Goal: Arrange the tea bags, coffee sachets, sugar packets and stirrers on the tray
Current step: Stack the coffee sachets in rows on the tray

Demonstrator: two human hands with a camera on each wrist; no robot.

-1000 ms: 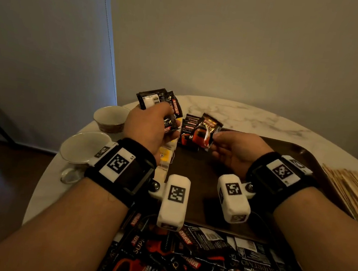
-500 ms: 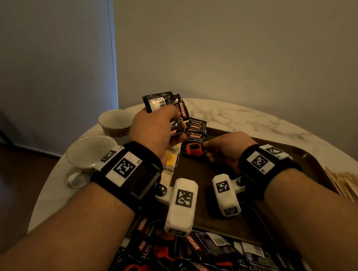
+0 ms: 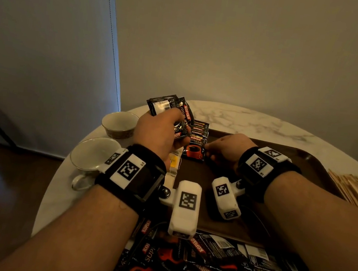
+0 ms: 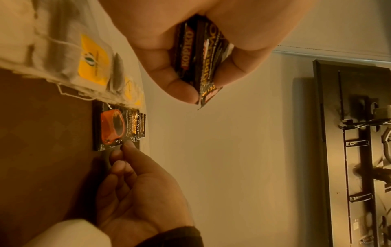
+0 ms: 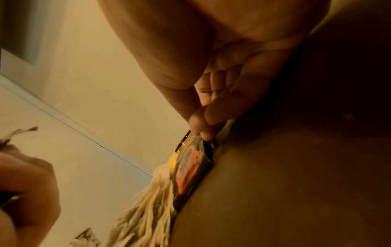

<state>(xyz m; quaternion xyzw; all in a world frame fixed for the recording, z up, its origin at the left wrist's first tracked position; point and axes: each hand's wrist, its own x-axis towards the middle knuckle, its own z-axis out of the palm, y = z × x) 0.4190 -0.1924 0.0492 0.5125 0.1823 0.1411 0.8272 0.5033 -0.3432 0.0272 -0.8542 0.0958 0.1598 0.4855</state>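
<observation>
Marble surface (image 3: 265,126) carries a brown tray (image 3: 319,167); the left hand (image 3: 158,132) grips spare coffee sachets (image 3: 168,107), and the right hand (image 3: 226,149) pinches the near sachet (image 3: 194,152) of the tray's row.

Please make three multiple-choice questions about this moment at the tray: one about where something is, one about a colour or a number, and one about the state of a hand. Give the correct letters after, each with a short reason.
1. Where do the wooden stirrers lie?
A. On the table, right of the tray
B. Inside a cup
C. In the left hand

2. What colour is the cup printed on the front sachet of the row on the tray?
A. Blue
B. Orange-red
C. Green

3. What is the left hand doing?
A. Lying flat and empty on the table
B. Gripping several coffee sachets
C. Lifting a teacup

Answers:
1 A, the head view shows the pale sticks piled beyond the tray's right rim.
2 B, the head and left wrist views both show an orange-red cup on the black pack.
3 B, the left wrist view shows its fingers curled round the black packs.
</observation>
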